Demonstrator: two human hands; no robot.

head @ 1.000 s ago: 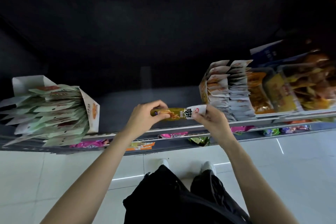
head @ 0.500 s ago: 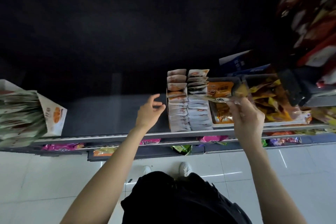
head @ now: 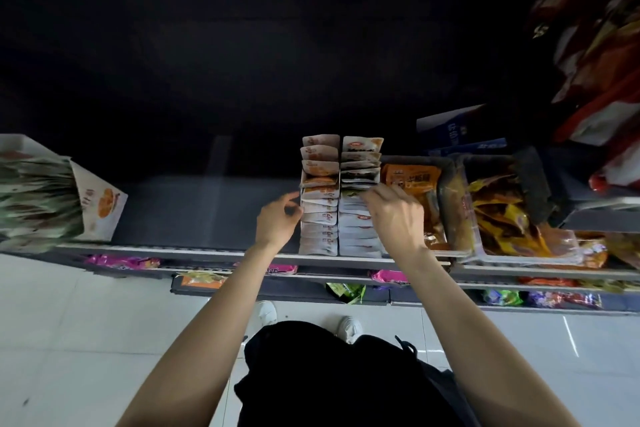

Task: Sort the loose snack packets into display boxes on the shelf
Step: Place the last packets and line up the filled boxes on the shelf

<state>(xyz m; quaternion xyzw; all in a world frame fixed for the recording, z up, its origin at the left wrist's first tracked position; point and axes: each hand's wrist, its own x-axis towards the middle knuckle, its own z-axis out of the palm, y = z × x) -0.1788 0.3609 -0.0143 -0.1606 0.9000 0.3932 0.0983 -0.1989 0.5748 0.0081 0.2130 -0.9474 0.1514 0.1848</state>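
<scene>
While we look down over the grey shelf (head: 194, 215), both of our hands reach to the display box (head: 341, 204) standing at its front edge, filled with two upright rows of white and orange snack packets. Our right hand (head: 394, 215) lies over the right-hand row, its fingers (head: 372, 196) curled down among the packet tops about halfway along the row; a greenish packet (head: 350, 194) shows just at the fingertips, and the fingers seem to pinch it, though the motion blur keeps us from being certain. Our left hand (head: 277, 222) hovers just beside the left wall of the box, fingers loosely curled and spread, holding nothing; whether the fingertips touch the cardboard we cannot tell.

Right of the box, touching it, stands a clear tray (head: 446, 218) with orange packets, and next to that a second clear tray (head: 512, 246) heaped with yellow and brown wrappers. Far to the left on the same shelf sits another white carton (head: 98, 204) packed with pale green packets, well apart from our hands. Behind the trays lie blue boxes (head: 453, 126), and red bags (head: 602, 62) hang at the upper right. Lower shelves (head: 311, 279) show pink, green and orange packets. Beneath us are a white tiled floor (head: 69, 340), dark clothing and two white shoes (head: 266, 312).
</scene>
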